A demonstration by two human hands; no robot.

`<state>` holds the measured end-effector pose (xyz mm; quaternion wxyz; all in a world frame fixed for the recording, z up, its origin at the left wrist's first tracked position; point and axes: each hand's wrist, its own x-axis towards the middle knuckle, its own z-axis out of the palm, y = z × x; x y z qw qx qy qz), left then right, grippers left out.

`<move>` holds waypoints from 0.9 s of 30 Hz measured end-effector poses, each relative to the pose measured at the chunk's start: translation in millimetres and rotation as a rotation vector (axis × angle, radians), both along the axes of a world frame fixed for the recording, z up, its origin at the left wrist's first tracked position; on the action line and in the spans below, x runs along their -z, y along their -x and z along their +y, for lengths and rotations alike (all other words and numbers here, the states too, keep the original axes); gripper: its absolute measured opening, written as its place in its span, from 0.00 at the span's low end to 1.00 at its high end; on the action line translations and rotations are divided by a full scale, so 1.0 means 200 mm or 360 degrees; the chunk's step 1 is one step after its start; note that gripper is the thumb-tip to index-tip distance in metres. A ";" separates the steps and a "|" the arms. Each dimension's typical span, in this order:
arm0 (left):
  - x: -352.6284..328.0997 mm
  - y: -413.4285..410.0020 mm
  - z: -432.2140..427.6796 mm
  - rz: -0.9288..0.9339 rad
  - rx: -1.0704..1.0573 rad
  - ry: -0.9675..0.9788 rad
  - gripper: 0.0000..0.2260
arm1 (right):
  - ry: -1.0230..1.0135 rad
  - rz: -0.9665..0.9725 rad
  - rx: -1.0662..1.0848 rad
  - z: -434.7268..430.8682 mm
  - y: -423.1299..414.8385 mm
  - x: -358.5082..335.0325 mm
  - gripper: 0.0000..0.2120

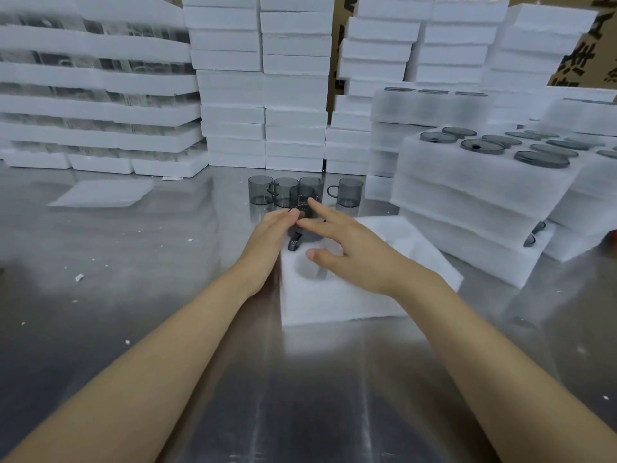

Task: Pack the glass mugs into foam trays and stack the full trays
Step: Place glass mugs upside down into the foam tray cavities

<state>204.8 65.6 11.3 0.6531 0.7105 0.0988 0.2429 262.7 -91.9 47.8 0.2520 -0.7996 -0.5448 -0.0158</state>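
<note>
Head | left hand (272, 230) grips mug (302, 234) — sits in foam tray (334, 305) corner pocket | right hand (350, 248) splayed flat over its rim

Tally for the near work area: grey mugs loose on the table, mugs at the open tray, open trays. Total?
Smoky grey glass mugs standing loose on the steel table: 5
Grey glass mug at the tray's far-left pocket, held by the left hand: 1
Open white foam tray: 1
Total: 7
</note>
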 end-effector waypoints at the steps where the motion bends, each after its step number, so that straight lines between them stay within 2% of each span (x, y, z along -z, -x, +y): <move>1: 0.00 0.00 0.00 -0.0012 0.0026 0.0028 0.14 | 0.0033 0.0013 0.0007 0.00 0.00 0.00 0.24; 3: 0.00 0.01 0.01 -0.0055 0.0046 0.0029 0.13 | 0.0147 -0.0019 0.0052 0.01 0.00 0.00 0.25; 7: 0.00 0.01 0.02 -0.0046 -0.0025 -0.0199 0.08 | 0.0366 -0.0033 0.0151 0.02 -0.01 0.00 0.26; 10: 0.00 -0.01 0.05 -0.0055 -0.0065 -0.0218 0.10 | 0.0431 0.0012 0.0141 0.02 -0.01 -0.01 0.26; 12: 0.01 -0.04 0.08 -0.0043 -0.0197 -0.0103 0.11 | 0.0414 0.0063 0.0134 0.02 -0.01 -0.01 0.26; 13: 0.03 -0.06 0.10 -0.0047 -0.0339 -0.0178 0.12 | 0.0403 0.0064 0.0142 0.02 -0.01 -0.01 0.26; 15: 0.04 -0.12 0.12 -0.0021 -0.0573 -0.0524 0.13 | 0.0331 0.0042 0.0176 0.01 0.01 0.00 0.24; 16: 0.05 -0.15 0.14 0.0006 -0.0618 -0.0596 0.13 | 0.0240 0.0054 0.0200 0.01 0.02 0.01 0.23; 19: 0.03 -0.26 0.19 0.0124 -0.0544 -0.0593 0.10 | -0.0248 0.0107 0.0401 -0.01 0.04 0.03 0.16; 21: 0.02 -0.32 0.20 0.0276 -0.0461 -0.0718 0.15 | -0.0450 0.0043 0.0550 -0.01 0.05 0.03 0.12; 23: 0.03 -0.38 0.22 0.0372 -0.0415 -0.1085 0.15 | -0.0460 -0.0003 0.0578 -0.01 0.04 0.03 0.11; 27: 0.00 -0.47 0.23 0.0405 -0.0466 -0.1415 0.07 | -0.0413 -0.0070 0.0570 0.00 0.04 0.04 0.10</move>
